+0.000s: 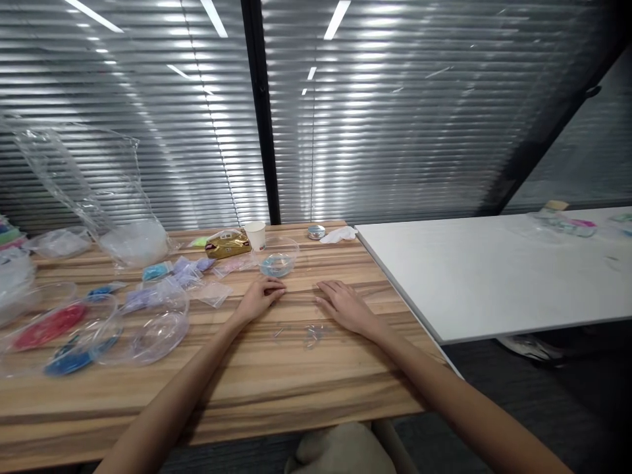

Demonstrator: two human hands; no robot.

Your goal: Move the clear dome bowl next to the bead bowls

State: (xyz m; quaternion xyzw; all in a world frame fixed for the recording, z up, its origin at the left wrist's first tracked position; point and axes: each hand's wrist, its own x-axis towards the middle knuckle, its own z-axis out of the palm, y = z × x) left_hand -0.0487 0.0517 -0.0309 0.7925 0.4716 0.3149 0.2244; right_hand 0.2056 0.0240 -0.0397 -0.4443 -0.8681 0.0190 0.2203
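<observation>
- Both hands were laid flat on the wooden desk [296,368], palms down; nothing was gripped by either.
- Left hand [261,296] was rested with fingers loosely curled, just in front of a clear bowl with blue contents [278,258].
- Right hand [345,306] was spread open on the bare wood, fingers pointed toward the left hand.
- A small scatter of tiny clear pieces [311,333] was seen on the desk near the right hand, just toward the body; their kind could not be told at this size.
- Sorting work was judged barely started or paused: the pieces were loose and untouched.
- Stock was left to the left side: small clear bags [187,276], an empty-looking clear dish [158,332], a dish with red contents [49,326], one with blue contents [74,359].
- A large clear plastic bag [99,191] was stood at the back left; a gold packet [227,244] and a paper cup [255,235] were set behind the bowl.
- A small tin [316,232] was placed at the far edge, well apart from both hands.
- An adjoining white table [484,276] was butted against the right edge.
</observation>
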